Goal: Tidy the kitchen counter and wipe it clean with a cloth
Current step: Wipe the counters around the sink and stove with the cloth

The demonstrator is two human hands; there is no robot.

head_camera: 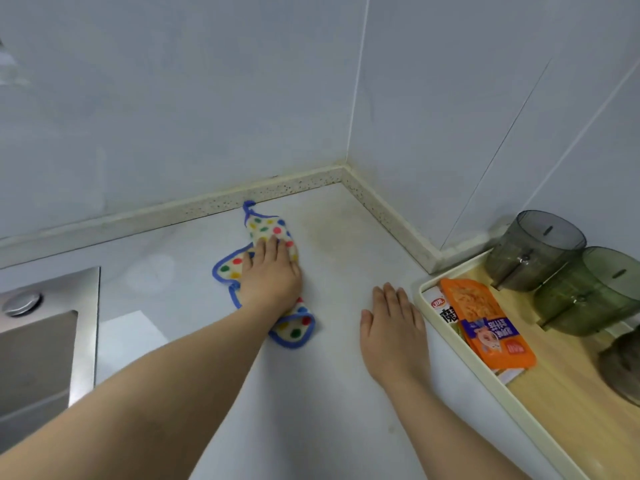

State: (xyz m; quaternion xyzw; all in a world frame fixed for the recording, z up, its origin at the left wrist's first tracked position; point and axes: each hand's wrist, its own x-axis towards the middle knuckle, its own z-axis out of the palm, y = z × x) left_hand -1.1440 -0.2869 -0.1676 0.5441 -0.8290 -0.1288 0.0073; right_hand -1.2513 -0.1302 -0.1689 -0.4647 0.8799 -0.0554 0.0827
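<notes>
Left hand (270, 275) lies palm-down, fingers straight, on a cream cloth w/ multicolour dots & blue trim (266, 227), pressing it flat to the pale grey bench (311, 410); it is not gripping the cloth. The cloth sits rumpled mid-bench, w/ its blue loop end near the speckled upstand (294, 187) at the back wall. A faint yellowish stain (329, 233) shows on the bench just right of the cloth.

Right hand (393, 327) is relaxed & flat on bare bench, fingers together, holding nothing, just beside the cream rim of a wood-bottomed tray (521, 412). In the tray, an orange snack packet w/ purple label (485, 320) lies over a white packet. Behind it are two translucent green plastic tubs (535, 249), touching each other. Stainless steel sink (38, 351) is at far left.
</notes>
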